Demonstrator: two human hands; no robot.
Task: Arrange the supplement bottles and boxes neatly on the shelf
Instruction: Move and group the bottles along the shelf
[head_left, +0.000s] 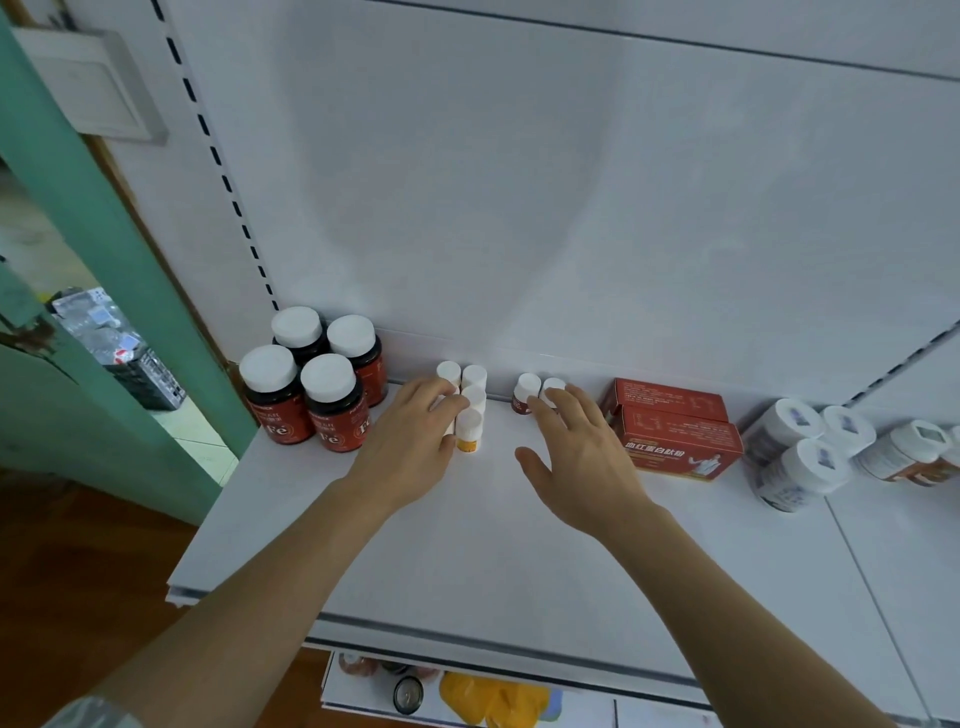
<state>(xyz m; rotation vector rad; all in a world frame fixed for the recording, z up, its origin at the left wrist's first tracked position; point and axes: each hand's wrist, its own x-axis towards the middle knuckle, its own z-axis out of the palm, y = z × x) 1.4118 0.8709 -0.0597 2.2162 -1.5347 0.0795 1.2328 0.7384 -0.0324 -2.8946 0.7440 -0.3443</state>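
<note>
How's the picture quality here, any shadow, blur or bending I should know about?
Head view: a broad soft shadow darkens the back panel; the wide lens bows the shelf edges; the boxes read sharply, while the right-hand bottles near the frame edge look smeared.

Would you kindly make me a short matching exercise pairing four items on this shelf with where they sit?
Items:
1. Four dark bottles with red Fe labels and white caps
2. Small white bottle with a yellow label
3. Two red cardboard boxes
4. White-capped jars with pale labels

Places:
A. Far right, beyond the boxes
B. Far left of the white shelf
C. Beside the left hand
D. Just right of the right hand

Pairs: 1-B, 2-C, 3-D, 4-A
</note>
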